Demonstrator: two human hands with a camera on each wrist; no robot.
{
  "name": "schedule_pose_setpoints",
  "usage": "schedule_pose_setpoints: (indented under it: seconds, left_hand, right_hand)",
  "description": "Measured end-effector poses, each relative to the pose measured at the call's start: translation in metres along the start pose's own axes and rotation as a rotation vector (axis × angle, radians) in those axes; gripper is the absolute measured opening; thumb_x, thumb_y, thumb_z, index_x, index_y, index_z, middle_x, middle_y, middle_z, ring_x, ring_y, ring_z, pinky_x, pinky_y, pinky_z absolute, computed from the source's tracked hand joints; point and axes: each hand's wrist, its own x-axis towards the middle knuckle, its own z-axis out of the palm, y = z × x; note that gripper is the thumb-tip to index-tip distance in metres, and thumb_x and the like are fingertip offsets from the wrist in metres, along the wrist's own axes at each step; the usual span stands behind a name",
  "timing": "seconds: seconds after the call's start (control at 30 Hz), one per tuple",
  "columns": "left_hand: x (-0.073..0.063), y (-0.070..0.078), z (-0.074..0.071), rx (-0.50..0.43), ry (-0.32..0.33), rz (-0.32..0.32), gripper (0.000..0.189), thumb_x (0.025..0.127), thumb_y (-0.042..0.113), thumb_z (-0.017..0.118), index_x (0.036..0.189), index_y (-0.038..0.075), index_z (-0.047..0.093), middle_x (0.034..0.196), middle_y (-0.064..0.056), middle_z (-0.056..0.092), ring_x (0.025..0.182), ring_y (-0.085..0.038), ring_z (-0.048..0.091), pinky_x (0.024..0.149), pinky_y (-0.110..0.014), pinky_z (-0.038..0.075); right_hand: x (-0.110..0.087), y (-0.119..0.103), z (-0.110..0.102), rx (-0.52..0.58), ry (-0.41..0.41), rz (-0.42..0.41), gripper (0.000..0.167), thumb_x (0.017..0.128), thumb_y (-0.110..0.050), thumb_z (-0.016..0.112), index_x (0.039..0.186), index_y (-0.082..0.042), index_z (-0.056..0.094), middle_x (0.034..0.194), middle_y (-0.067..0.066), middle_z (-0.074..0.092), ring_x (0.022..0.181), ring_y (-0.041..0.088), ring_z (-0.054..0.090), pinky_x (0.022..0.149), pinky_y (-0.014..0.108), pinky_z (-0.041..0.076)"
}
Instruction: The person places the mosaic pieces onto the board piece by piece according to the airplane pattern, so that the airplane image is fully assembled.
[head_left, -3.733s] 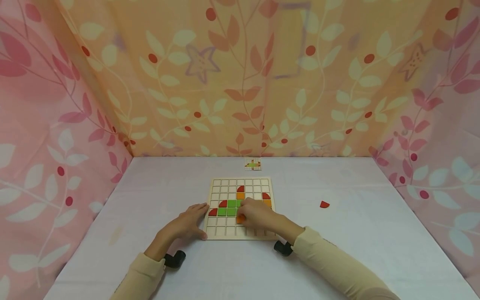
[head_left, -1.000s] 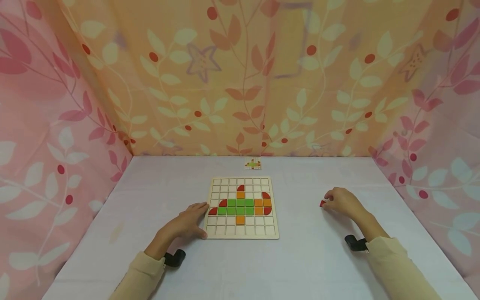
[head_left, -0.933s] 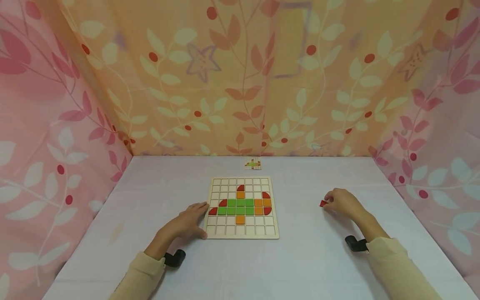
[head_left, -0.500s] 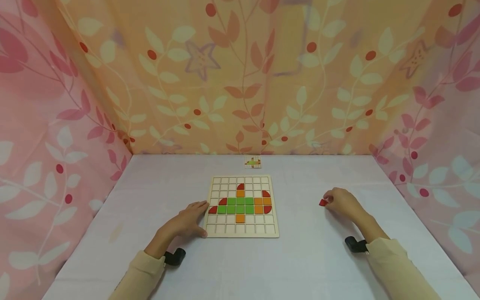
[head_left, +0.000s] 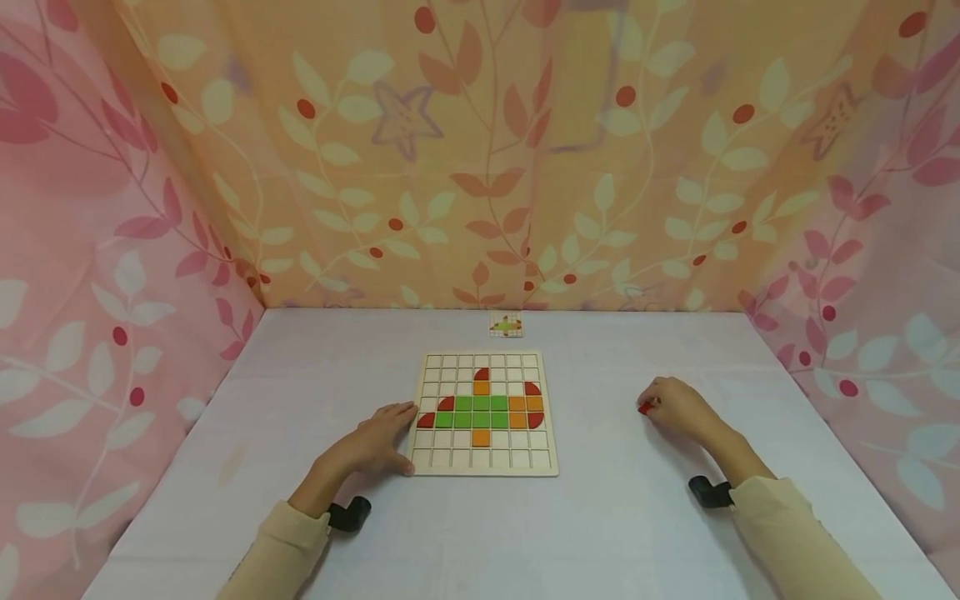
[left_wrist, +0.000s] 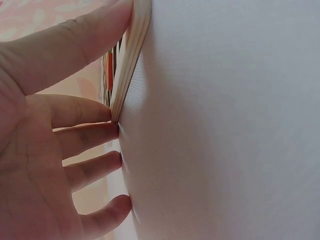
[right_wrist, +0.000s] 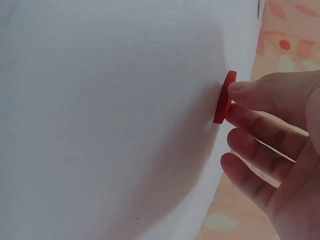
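A pale wooden grid board (head_left: 447, 458) lies on the white table in the head view. Set into its squares are green pieces (head_left: 482, 412), orange square pieces (head_left: 481, 437) and several red quarter-round pieces (head_left: 534, 421). My left hand (head_left: 372, 442) rests at the board's left side, its thumb and forefinger touching the wooden edge (left_wrist: 131, 60) with fairly straight fingers. Off to the right, my right hand (head_left: 681, 408) pinches a loose red quarter-round piece (right_wrist: 225, 97) between thumb and fingers, low at the tabletop. From the head view the hand covers most of that piece.
A small picture card (head_left: 506, 325) with a similar coloured pattern is at the table's back edge. Patterned curtains (head_left: 480, 167) enclose the back and both sides. White tabletop (head_left: 600, 467) lies between the board and my right hand.
Earlier my right hand was over the board, on an orange piece; it has since moved right to the loose red piece. That piece has turned in the fingers. The left hand has stayed put.
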Motion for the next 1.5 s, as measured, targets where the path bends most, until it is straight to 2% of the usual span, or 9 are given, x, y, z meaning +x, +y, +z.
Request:
schedule_pose_setpoints:
  seconds: [0.23,0.43,0.57,0.77,1.17,1.5]
  left_hand:
    - [0.001,-0.001,0.001,-0.004,0.002,0.001,0.094,0.072,0.023,0.085,0.149,0.000,0.035,0.157,-0.019,0.033,0.146,-0.041,0.026,0.112,-0.065,0.026]
    - [0.000,-0.001,0.003,-0.021,0.002,-0.010,0.095,0.071,0.023,0.086,0.149,0.001,0.036,0.157,-0.018,0.034,0.146,-0.040,0.026,0.112,-0.064,0.026]
    - [-0.002,0.000,0.003,-0.025,0.007,-0.005,0.094,0.071,0.021,0.086,0.149,0.000,0.036,0.156,-0.018,0.035,0.146,-0.040,0.027,0.112,-0.064,0.027]
    - [-0.005,0.002,0.002,-0.027,0.008,0.000,0.094,0.071,0.021,0.086,0.148,-0.001,0.036,0.156,-0.018,0.035,0.146,-0.040,0.027,0.112,-0.064,0.027]
    - [-0.005,0.002,0.001,-0.029,0.011,0.001,0.094,0.071,0.021,0.086,0.148,0.000,0.036,0.156,-0.018,0.034,0.146,-0.041,0.026,0.111,-0.065,0.026]
    - [-0.003,0.001,0.000,-0.030,0.017,0.007,0.095,0.071,0.022,0.086,0.149,0.000,0.036,0.156,-0.018,0.034,0.146,-0.040,0.026,0.112,-0.065,0.026]
  right_hand:
    - [-0.004,-0.001,-0.001,0.017,-0.012,0.014,0.015,0.075,-0.001,0.068,0.089,-0.001,0.075,0.083,0.007,0.066,0.075,0.019,0.055,0.070,0.037,0.048]
    - [-0.008,0.000,0.001,0.009,-0.043,0.007,0.021,0.081,0.006,0.059,0.093,-0.001,0.076,0.092,0.009,0.068,0.086,0.027,0.061,0.082,0.048,0.052]
    - [-0.009,0.001,0.003,0.003,-0.056,0.015,0.024,0.079,0.008,0.058,0.094,0.000,0.075,0.093,0.012,0.069,0.088,0.030,0.061,0.084,0.052,0.052]
    - [-0.009,0.001,0.003,0.017,-0.044,0.049,0.025,0.074,0.006,0.063,0.096,0.002,0.074,0.090,0.011,0.069,0.084,0.027,0.060,0.081,0.049,0.052]
    - [-0.011,0.003,0.001,0.032,-0.050,0.079,0.025,0.076,0.004,0.064,0.100,0.005,0.072,0.088,0.011,0.067,0.081,0.024,0.058,0.078,0.046,0.053]
    - [-0.011,0.005,0.000,0.043,-0.023,0.057,0.025,0.074,0.001,0.069,0.098,0.006,0.072,0.086,0.009,0.067,0.078,0.021,0.057,0.072,0.039,0.051]
